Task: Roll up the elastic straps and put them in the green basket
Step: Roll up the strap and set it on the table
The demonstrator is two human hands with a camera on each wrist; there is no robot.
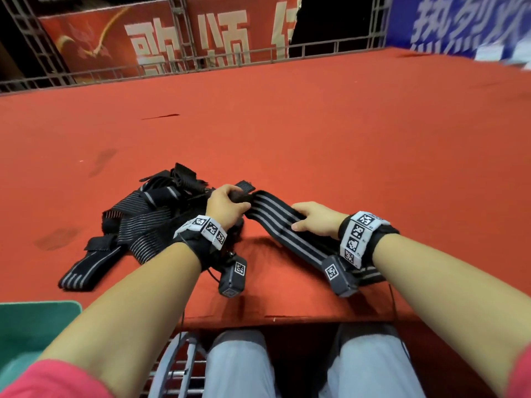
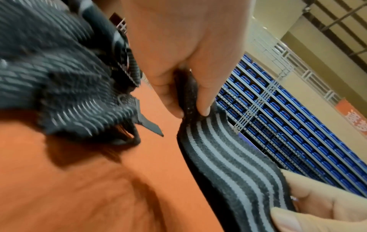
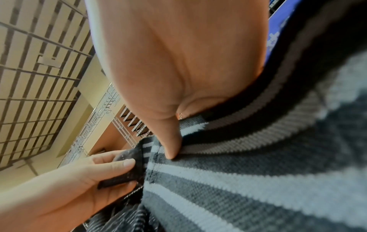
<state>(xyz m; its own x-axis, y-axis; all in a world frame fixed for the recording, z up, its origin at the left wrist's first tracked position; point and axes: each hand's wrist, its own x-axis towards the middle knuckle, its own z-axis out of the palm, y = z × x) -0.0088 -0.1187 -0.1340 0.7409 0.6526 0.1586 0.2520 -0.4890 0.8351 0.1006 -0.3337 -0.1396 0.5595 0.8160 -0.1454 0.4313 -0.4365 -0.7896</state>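
Both hands grip one striped strap [image 1: 275, 216]: left hand [image 1: 225, 206] pinching, right hand [image 1: 316, 219] clasping.

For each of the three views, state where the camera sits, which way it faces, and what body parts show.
Head: looks down at the red table; both forearms, knees show.
Left wrist: along the left hand pinching the striped strap.
Right wrist: along the right hand, thumb on strap; left hand's grip opposite.
Shared: all show the strap and both hands.
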